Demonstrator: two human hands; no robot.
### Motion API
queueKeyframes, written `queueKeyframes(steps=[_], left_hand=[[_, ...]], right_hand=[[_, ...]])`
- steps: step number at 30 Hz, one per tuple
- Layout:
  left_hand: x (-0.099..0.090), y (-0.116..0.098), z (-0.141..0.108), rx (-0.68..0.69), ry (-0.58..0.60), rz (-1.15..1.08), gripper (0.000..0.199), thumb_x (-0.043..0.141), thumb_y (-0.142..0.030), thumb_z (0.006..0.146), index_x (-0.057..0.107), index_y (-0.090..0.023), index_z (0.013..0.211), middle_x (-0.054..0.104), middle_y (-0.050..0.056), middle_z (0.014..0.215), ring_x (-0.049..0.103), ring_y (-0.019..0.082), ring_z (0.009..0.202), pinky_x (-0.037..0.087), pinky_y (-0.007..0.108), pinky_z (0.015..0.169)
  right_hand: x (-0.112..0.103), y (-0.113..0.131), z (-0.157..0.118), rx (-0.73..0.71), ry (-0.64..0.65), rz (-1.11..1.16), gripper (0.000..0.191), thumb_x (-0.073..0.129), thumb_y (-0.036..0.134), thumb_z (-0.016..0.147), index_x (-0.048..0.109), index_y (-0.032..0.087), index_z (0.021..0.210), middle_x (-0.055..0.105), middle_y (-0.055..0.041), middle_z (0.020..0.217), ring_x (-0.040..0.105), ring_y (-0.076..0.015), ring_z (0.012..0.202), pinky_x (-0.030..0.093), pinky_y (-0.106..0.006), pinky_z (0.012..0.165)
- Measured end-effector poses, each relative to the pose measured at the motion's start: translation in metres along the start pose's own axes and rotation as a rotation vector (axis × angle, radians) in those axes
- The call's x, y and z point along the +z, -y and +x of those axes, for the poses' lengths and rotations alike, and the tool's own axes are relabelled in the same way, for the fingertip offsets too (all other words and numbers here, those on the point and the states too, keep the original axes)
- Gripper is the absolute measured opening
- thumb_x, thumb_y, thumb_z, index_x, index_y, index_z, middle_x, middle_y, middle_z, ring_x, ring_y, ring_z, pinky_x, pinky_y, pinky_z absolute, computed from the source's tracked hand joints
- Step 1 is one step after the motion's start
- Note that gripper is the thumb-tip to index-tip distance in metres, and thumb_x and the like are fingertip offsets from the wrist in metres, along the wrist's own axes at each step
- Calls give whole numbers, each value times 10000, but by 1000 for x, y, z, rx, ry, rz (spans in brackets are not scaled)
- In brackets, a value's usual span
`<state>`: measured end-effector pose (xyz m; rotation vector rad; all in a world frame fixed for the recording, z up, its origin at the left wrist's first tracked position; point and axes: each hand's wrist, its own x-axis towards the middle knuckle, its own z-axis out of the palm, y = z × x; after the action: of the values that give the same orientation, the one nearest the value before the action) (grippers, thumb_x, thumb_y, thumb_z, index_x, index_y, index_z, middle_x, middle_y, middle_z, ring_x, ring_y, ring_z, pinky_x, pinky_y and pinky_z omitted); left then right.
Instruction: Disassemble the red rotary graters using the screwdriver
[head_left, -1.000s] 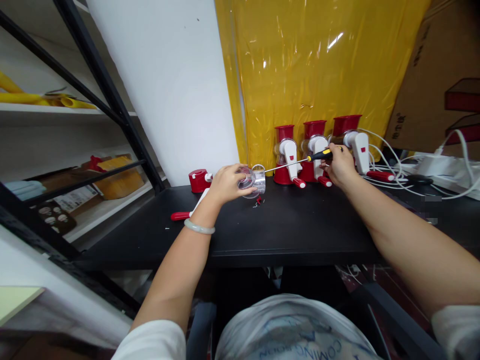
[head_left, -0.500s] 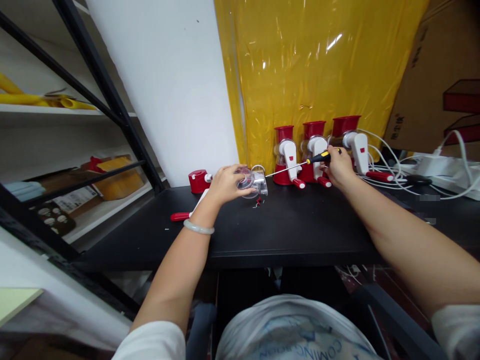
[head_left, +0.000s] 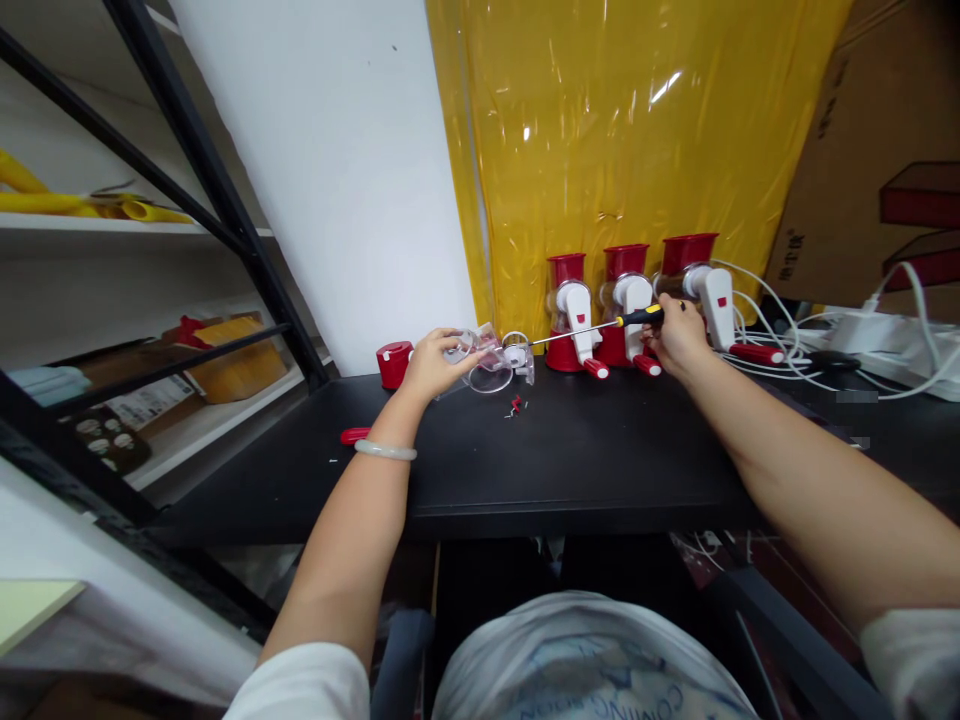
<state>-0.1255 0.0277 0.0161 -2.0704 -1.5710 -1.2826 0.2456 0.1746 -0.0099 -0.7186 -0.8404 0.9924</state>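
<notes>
Our left hand (head_left: 437, 366): one, thumb and fingers closed on a clear part (head_left: 491, 378), held above the black table (head_left: 562, 465). Our right hand (head_left: 677, 335): one, closed round the handle of a screwdriver (head_left: 639, 316), shaft pointing left, tip at the clear part; contact we cannot tell. Beneath the clear part: small red bits (head_left: 516, 404). Behind, we count three upright graters (head_left: 576, 308), red and white. Beyond the left hand: a red cup (head_left: 393, 367).
</notes>
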Motion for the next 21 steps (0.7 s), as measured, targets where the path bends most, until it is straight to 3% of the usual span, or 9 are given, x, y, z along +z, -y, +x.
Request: queueKeyframes(steps=[4, 7, 10, 14, 17, 21], left_hand=[[2, 15, 4, -144, -86, -37, 389, 781, -541, 772, 604, -211, 666, 745, 88, 1016, 697, 257, 1040, 534, 405, 979], [4, 20, 4, -295, -140, -65, 451, 791, -552, 748, 483, -226, 705, 697, 51, 907, 682, 244, 980, 527, 390, 916], [6, 19, 2, -416, -241, -102, 505, 858, -467, 692, 458, -242, 903, 668, 65, 1040, 659, 243, 1062, 505, 401, 946], [10, 18, -1, -501, -287, -211, 776, 912, -357, 640, 369, -256, 1185, 656, 88, 1112, 679, 232, 1036, 519, 410, 934], [16, 24, -2, -565, -273, -243, 872, 926, -350, 620, 355, -243, 1270, 657, 101, 1115, 689, 248, 1054, 533, 415, 935], [26, 37, -2, -606, -261, -223, 828, 913, -413, 624, 427, -230, 1268, 626, 134, 1217, 652, 275, 1183, 526, 435, 999]], right_hand=[[3, 3, -5, 43, -55, 17, 203, 609, 339, 955, 440, 262, 874, 467, 76, 581, 460, -91, 419, 407, -173, 353], [4, 3, -6, 42, -46, 10, 216, 632, 325, 929, 443, 269, 843, 470, 59, 583, 459, -102, 423, 409, -189, 341], [4, 1, -4, 28, -22, 13, 259, 672, 352, 896, 437, 281, 814, 474, 45, 585, 458, -116, 426, 414, -214, 329], [4, 2, -4, 61, -47, 24, 222, 637, 347, 901, 443, 283, 812, 458, 46, 555, 446, -121, 414, 415, -217, 320], [6, 7, -10, 81, -83, -5, 198, 630, 289, 898, 451, 271, 816, 475, 50, 554, 441, -108, 405, 385, -193, 308], [10, 13, -20, 21, -81, -81, 168, 614, 249, 929, 478, 250, 830, 505, 66, 557, 459, -88, 391, 372, -161, 308]])
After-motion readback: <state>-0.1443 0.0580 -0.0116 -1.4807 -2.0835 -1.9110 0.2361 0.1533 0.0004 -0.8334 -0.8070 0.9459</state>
